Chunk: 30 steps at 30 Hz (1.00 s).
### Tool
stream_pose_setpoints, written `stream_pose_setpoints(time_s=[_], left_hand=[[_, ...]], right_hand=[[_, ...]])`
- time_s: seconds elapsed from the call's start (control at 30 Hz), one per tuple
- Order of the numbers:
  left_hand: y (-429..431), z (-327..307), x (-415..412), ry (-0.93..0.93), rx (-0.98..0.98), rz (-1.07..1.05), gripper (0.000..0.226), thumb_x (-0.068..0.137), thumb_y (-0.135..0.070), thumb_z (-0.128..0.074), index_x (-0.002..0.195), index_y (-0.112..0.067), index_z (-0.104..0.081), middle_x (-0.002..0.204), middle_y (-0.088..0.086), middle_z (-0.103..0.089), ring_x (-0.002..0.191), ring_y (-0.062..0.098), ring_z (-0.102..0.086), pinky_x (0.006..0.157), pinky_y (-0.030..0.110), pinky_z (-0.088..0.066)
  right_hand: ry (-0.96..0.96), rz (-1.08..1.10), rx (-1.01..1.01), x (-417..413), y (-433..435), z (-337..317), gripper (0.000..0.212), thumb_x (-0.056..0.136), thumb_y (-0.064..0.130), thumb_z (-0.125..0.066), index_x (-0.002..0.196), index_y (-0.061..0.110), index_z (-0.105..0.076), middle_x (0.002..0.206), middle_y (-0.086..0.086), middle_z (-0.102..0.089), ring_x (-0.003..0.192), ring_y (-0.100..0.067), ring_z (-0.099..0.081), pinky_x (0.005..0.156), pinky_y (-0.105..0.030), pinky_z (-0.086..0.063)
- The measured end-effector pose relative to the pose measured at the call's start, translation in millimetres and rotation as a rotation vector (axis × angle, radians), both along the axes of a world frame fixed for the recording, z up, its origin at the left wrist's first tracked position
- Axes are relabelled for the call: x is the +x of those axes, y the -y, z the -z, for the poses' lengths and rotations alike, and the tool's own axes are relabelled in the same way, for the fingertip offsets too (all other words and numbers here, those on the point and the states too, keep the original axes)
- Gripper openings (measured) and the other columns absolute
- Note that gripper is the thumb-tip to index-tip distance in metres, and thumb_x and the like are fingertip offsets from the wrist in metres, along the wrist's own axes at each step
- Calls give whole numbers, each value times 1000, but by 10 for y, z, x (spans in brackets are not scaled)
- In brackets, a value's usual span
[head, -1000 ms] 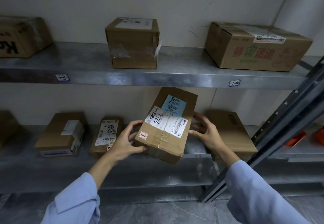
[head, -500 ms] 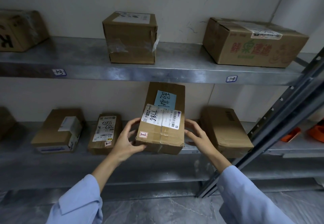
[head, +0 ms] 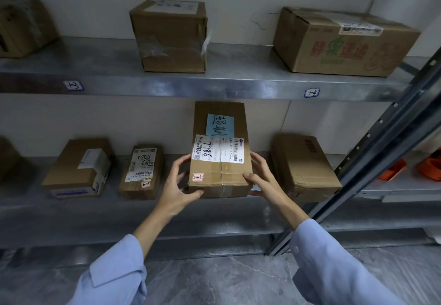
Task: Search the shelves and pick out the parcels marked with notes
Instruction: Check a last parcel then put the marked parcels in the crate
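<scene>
A long brown cardboard parcel sits at the middle of the lower shelf, with a blue handwritten note and a white shipping label reading 7786 on its top. My left hand grips its left front corner, thumb under the front face. My right hand holds the right front corner, thumb on top. The parcel's long side points at the wall, and it looks level with the shelf.
On the lower shelf lie two labelled boxes to the left and a plain box to the right. The upper shelf carries a square box and a printed carton. A slanted metal upright stands at right.
Both hands have turned the noted parcel from a tilted, skewed pose to straight and level, and lowered it toward the lower shelf.
</scene>
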<state>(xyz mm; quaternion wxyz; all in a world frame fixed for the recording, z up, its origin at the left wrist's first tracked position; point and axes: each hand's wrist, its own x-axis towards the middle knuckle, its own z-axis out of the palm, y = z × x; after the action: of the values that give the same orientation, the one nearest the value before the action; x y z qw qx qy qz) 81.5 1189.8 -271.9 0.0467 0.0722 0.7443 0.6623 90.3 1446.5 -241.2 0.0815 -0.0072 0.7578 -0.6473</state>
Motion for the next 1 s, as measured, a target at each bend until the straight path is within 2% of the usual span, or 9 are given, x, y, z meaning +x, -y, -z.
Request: stream_pose_setpoints(time_s=[0.13, 0.23, 0.33, 0.43, 0.53, 0.6, 0.77, 0.93, 1.0], left_hand=[[37, -19, 15, 14, 12, 39, 90, 65, -13, -83, 135, -48, -40, 148, -12, -41, 139, 22, -38, 106, 55, -42], [95, -55, 10, 17, 7, 88, 85, 66, -17, -87, 130, -52, -45, 146, -17, -39, 139, 23, -38, 102, 46, -49], [167, -100, -19, 27, -19, 147, 85, 62, -26, -90, 130, -51, -47, 146, -21, -37, 136, 17, -41, 98, 38, -52], [208, -162, -87, 43, -54, 202, 83, 58, -37, -87, 130, -51, -49, 145, -21, -40, 132, 11, -45, 91, 27, -54], [241, -204, -190, 56, -86, 231, 87, 57, -40, -89, 133, -50, -47, 151, -14, -35, 130, 13, -50, 103, 38, -47], [252, -246, -243, 62, -92, 248, 87, 56, -41, -89, 133, -50, -48, 151, -14, -35, 128, 10, -52, 106, 40, -44], [276, -303, -397, 12, -51, 167, 87, 59, -17, -89, 133, -36, -48, 148, -9, -41, 129, 19, -51, 85, 25, -56], [390, -366, -525, 11, -36, 17, 106, 50, -19, -88, 139, -44, -36, 143, -30, -36, 133, 12, -43, 97, 42, -51], [438, -356, -557, 15, -42, -5, 110, 48, -20, -89, 141, -44, -36, 146, -23, -38, 137, 13, -38, 101, 48, -48]], right_hand=[[-7, 28, -13, 42, -21, 10, 82, 64, 62, -65, 137, 44, -32, 146, 11, -42, 130, -11, -44, 83, -23, -49], [20, 36, -37, 57, -67, 7, 75, 64, 61, -66, 132, 50, -36, 143, 12, -45, 129, -13, -46, 92, -37, -52], [63, 31, -67, 55, -149, 22, 69, 66, 59, -68, 129, 58, -38, 143, 13, -46, 129, -19, -47, 101, -53, -47], [75, 14, -72, 56, -212, 35, 70, 68, 58, -70, 131, 59, -38, 144, 12, -45, 131, -22, -47, 102, -59, -45], [79, 16, -94, 61, -245, 28, 72, 70, 55, -70, 134, 57, -38, 145, 10, -46, 130, -24, -48, 101, -61, -45], [81, 21, -112, 68, -274, 12, 73, 70, 52, -70, 135, 54, -38, 144, 9, -48, 128, -25, -50, 100, -60, -46], [95, -15, -101, 110, -353, -38, 69, 70, 49, -66, 135, 52, -41, 136, 11, -55, 121, -23, -56, 99, -53, -49], [126, -63, -79, 164, -407, -25, 65, 73, 47, -63, 135, 45, -45, 134, 4, -57, 123, -27, -52, 102, -54, -44], [127, -74, -70, 189, -412, -24, 61, 73, 46, -62, 132, 41, -49, 131, 6, -58, 122, -27, -52, 100, -51, -44]])
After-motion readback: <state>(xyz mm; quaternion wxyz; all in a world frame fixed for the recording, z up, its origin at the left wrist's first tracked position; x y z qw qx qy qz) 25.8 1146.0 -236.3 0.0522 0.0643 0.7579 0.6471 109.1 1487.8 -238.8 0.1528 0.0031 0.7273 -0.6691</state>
